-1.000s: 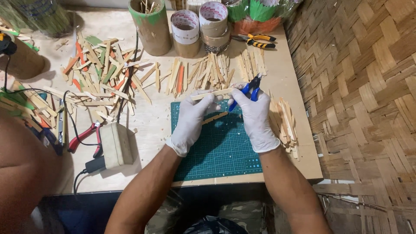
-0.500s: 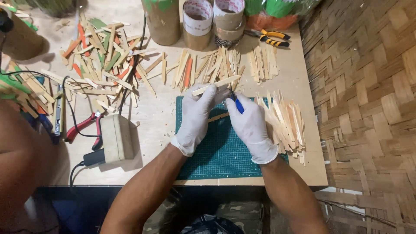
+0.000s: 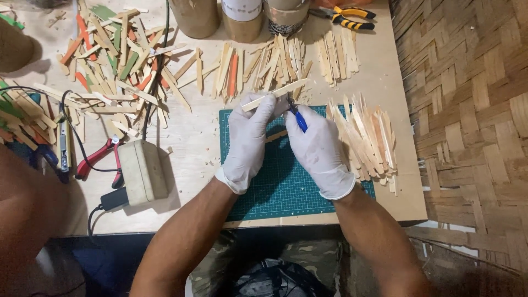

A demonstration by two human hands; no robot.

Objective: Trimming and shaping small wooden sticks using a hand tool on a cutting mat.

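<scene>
Two gloved hands over the green cutting mat (image 3: 286, 181), both in white gloves. The left hand (image 3: 247, 140) has its fingers pinched shut on one pale wooden stick (image 3: 275, 94), flat and narrow, bare wood, lying nearly level with its far end tipped up toward two o'clock. It sits above the mat's top edge, at twelve o'clock from the hands. The right hand (image 3: 316, 146) is curled tight around a blue-handled tool (image 3: 297, 117), its dark tip meeting the stick from below.

Count around the tabletop (image 3: 192, 137): one second stick (image 3: 276, 135) lies on the mat between the two hands. At three o'clock, one stack of plain splints (image 3: 366, 137), too many to number, fanned beside the mat. At twelve o'clock, a loose row of more sticks (image 3: 275, 60), one of them orange. At ten o'clock, a scattered heap of coloured sticks (image 3: 118, 55), green, orange and natural. Three round containers (image 3: 242, 16) stand along the far edge. One pair of yellow-handled pliers (image 3: 344, 16) at one o'clock, one pair of red-handled pliers (image 3: 99, 162) at nine o'clock, and one beige box (image 3: 143, 171) with a black cord beside it.
</scene>
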